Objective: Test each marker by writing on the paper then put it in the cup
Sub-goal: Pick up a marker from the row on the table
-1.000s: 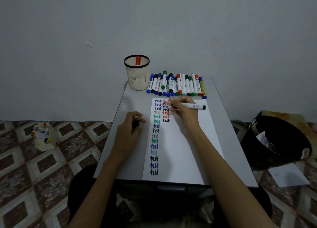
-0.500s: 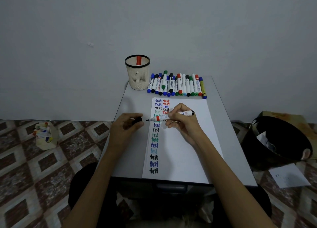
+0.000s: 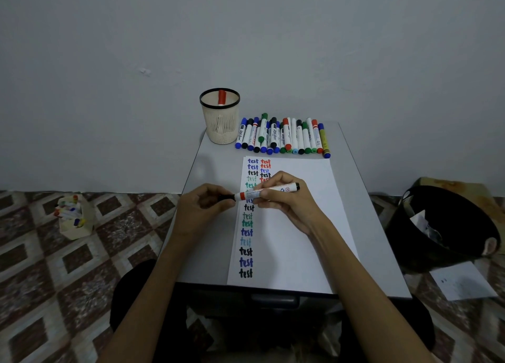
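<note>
My right hand (image 3: 287, 201) grips a white marker (image 3: 273, 191) with a red band and a black end, held level over the paper (image 3: 295, 239). My left hand (image 3: 203, 205) holds the black cap (image 3: 227, 197) right at the marker's tip. Two columns of the word "test" in several colours run down the left side of the paper. The cream mesh cup (image 3: 220, 119) with a black rim stands at the table's far left and holds one red-capped marker (image 3: 222, 97). A row of several capped markers (image 3: 284, 137) lies at the far edge.
The small grey table (image 3: 207, 248) stands against a pale wall. On the patterned floor to the left is a small box of markers (image 3: 72, 216). A black bin (image 3: 442, 229) and a loose sheet (image 3: 461, 280) lie on the floor at the right.
My right hand swung the marker from writing position to level and brought its tip leftward to the cap in my left hand. The cap and tip have now met.
</note>
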A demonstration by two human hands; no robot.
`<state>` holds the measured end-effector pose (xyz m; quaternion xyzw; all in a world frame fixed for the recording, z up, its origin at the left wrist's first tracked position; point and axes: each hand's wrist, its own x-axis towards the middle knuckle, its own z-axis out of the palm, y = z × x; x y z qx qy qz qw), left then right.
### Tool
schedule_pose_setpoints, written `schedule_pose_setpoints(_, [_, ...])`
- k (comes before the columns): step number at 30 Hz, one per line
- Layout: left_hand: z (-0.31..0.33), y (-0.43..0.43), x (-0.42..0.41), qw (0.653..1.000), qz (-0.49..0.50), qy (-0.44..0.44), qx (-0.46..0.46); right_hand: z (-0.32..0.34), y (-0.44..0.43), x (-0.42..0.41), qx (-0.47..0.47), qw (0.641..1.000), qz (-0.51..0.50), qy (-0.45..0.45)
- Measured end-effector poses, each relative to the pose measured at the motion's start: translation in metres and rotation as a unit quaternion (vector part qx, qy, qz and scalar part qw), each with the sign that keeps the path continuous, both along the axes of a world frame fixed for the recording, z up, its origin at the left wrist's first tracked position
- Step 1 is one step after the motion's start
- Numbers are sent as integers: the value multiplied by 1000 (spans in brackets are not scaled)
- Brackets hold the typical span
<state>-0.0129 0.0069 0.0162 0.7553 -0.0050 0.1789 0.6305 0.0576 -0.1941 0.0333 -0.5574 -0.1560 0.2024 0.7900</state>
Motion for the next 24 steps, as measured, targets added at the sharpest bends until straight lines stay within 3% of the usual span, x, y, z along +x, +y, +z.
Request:
schedule_pose_setpoints(4, [0,2,-2,999,-21,13,-31,-1,-1,1,-13,1000,-24,6])
schedule_pose_setpoints(8, [0,2,-2,998,-10,19,-55,-1,-3,5,-78,993,-55,-65])
schedule_pose_setpoints(14, [0,1,-2,999,-14,25,-43,3,-9,11,-174,976,-15,-128])
schedule_pose_setpoints(24, [-2,2,-3,999,-9,21,34,5,-7,12,-167,981,58,-75])
